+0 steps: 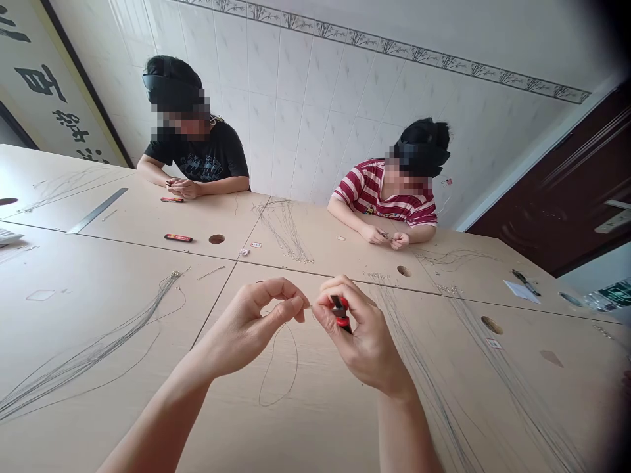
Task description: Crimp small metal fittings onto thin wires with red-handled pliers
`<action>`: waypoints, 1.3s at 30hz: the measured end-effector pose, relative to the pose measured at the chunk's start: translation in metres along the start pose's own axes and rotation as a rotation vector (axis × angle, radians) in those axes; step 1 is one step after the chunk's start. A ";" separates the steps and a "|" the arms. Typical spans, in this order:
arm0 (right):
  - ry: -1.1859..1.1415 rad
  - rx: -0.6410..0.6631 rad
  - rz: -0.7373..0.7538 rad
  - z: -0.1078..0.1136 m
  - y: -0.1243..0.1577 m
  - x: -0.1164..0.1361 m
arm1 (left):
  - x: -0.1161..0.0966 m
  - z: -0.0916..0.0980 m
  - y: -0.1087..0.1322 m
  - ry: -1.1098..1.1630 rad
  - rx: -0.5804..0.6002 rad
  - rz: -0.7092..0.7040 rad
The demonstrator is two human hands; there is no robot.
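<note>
Thumb and forefinger of my left hand (pixel 263 318) are pinched on the end of a thin wire, and a loop of this wire (pixel 297 368) hangs below them over the table. My right hand (pixel 352 325) is closed around a small tool with red and black parts (pixel 340 314). Its thumb and forefinger meet close to my left fingertips, with a tiny gold-coloured piece (pixel 307 307) showing between the hands. What the right fingertips themselves pinch is too small to tell.
Bundles of thin wires lie on the table at left (pixel 142 315), centre back (pixel 286 230) and right (pixel 424 368). A metal ruler (pixel 98 210) and a red-black cutter (pixel 178 238) lie back left. Two people (pixel 210 154) (pixel 389 190) sit across, their hands over the table.
</note>
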State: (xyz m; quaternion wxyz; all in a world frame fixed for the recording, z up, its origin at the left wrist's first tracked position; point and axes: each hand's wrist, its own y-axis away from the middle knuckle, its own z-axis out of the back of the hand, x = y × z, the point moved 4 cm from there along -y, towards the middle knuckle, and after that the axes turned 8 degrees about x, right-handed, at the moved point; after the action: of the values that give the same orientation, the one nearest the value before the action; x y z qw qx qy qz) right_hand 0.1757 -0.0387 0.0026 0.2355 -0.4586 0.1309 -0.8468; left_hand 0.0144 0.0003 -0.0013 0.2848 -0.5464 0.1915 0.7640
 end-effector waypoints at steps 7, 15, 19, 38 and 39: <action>0.002 -0.006 -0.005 0.001 0.000 0.000 | -0.003 -0.001 0.002 -0.012 -0.017 -0.006; -0.007 0.002 -0.022 0.000 -0.001 0.002 | 0.002 0.001 0.001 -0.041 -0.094 -0.041; -0.015 0.005 -0.019 -0.001 -0.002 0.002 | 0.002 0.001 0.001 -0.052 -0.098 -0.039; 0.017 -0.001 -0.008 -0.001 -0.001 -0.001 | -0.003 0.001 0.000 -0.035 -0.038 -0.024; 0.013 -0.002 -0.015 -0.001 -0.001 -0.002 | -0.003 0.001 0.001 -0.036 -0.035 -0.030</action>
State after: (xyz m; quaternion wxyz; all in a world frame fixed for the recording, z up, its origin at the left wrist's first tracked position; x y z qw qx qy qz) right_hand 0.1754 -0.0369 0.0015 0.2277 -0.4541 0.1296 -0.8516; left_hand 0.0139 -0.0003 0.0021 0.2900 -0.5402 0.1645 0.7727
